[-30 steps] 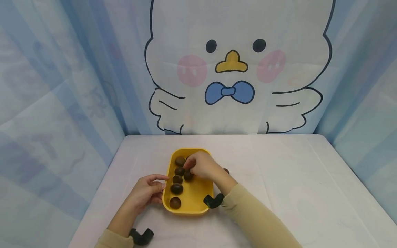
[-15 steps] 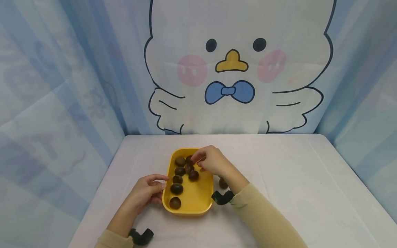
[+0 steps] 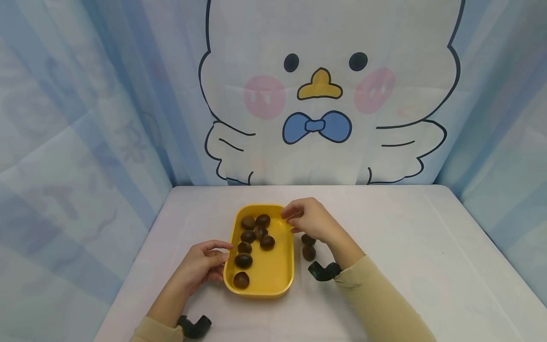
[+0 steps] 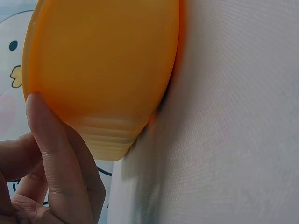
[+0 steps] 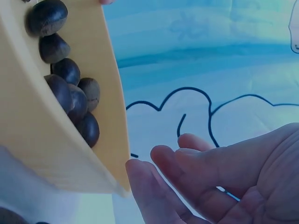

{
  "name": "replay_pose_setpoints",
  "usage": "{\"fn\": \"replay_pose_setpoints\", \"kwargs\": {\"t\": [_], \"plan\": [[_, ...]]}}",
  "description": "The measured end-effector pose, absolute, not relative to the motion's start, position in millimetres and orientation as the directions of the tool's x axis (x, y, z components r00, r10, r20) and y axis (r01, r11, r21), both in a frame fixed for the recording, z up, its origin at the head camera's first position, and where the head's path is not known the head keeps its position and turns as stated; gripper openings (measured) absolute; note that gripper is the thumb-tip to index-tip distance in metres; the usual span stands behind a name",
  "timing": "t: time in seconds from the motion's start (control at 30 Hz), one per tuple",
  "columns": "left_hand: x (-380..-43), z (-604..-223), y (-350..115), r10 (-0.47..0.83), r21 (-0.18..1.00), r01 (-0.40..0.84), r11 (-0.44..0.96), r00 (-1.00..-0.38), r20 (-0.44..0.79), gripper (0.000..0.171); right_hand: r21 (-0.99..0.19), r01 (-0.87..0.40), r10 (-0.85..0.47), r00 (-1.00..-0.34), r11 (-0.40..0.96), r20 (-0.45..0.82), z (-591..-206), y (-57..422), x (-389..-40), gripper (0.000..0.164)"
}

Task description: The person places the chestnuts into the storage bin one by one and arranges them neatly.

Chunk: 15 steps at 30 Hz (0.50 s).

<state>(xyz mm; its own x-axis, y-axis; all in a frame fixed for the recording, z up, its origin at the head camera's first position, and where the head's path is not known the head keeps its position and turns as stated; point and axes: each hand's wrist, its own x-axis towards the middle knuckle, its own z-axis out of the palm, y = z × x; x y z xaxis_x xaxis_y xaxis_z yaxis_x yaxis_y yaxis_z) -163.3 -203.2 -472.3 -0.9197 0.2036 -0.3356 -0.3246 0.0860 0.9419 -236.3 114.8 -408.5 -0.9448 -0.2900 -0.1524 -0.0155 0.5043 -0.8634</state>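
Note:
A yellow tray with several dark brown chestnuts in it stands on the table, the nuts mostly along its left side and far end. At its left rim rests my left hand; the left wrist view has a straight finger against the tray's outer wall. My right hand hovers by the far right rim, holding nothing, its fingers relaxed and slightly bent. Below that hand, two chestnuts lie on the table just right of the tray. In the right wrist view the fingertips are close to the tray's edge.
A white cloth covers the table. Behind it hangs a curtain with a cartoon bird, and blue patterned curtains close in the sides. Each wrist carries a dark strap piece.
My right hand has drawn back from inside the tray, moving right past its rim. More chestnuts show in the tray and beside it. The left hand has stayed put.

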Motion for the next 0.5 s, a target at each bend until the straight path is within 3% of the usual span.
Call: {"fn": "replay_pose_setpoints", "kwargs": {"t": [0.5], "plan": [[-163.1,-471.3,-202.7,0.189,0.94,-0.328,0.093,-0.921,-0.34,0.04,-0.843,0.025,-0.243,-0.953,0.537,-0.183,-422.8,153.9,-239.7,0.026]]}}
